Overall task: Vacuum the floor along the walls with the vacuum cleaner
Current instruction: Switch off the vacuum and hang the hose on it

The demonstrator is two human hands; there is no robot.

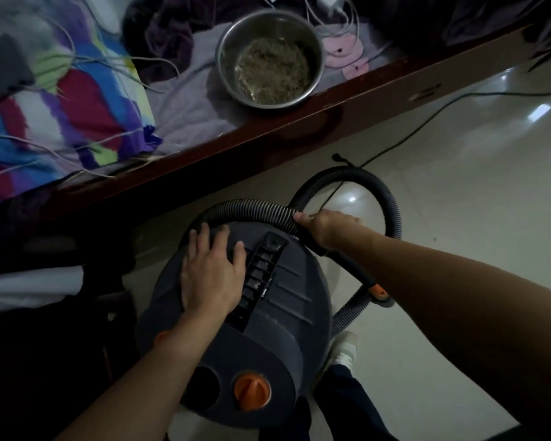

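The vacuum (283, 313) stands on the floor (458, 202) beside the bed (331, 103). Left grip (212, 275) lies flat, released, on top of it; right grip (325, 226) clasps the hose (245, 209). Wall-edge vacuuming looks not yet begun.

Home bedroom: wooden-framed bed (299, 122), colourful blanket (61, 100), glossy tiled floor (458, 186).

Dark grey vacuum cleaner (268, 313), orange knob (252, 390); black ribbed hose (248, 211).
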